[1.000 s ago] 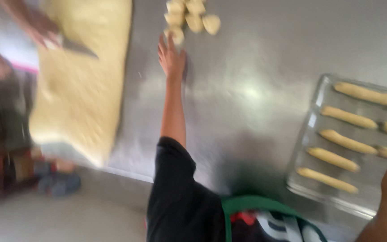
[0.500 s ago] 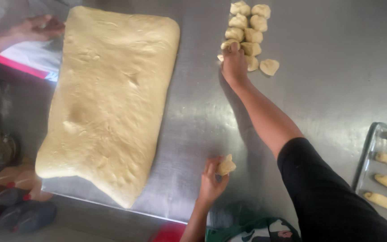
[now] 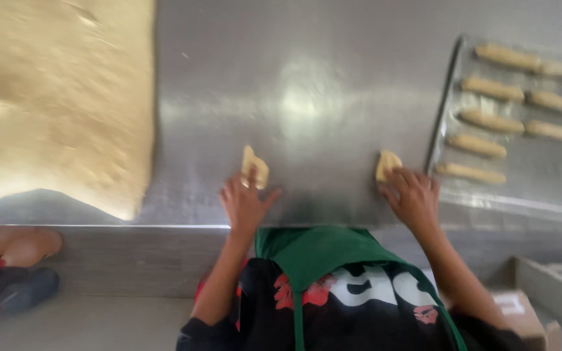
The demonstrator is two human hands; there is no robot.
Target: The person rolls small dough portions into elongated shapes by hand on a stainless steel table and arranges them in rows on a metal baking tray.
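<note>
While both hands sit at the near edge of the steel table [image 3: 333, 84], note these:
Left hand [image 3: 245, 205]: your fingertips pinch a small dough piece [image 3: 254, 166], which stands tilted on the table just above them.
Right hand [image 3: 414, 195]: your fingers are curled over a second dough piece [image 3: 387, 164]; it lies on the steel, just left of the tray.
Technique: press each piece flat under the palm, keep pressure even, work both hands alike; the motion blur hides finer detail.
Tray [image 3: 438, 130]: to your right, rolled dough sticks [image 3: 482, 146] in rows; its rim is close to your right knuckles, so mind it.
Dough slab [image 3: 60, 104]: large, far left, well apart.
Apron [image 3: 313, 250]: green, against the table edge.
</note>
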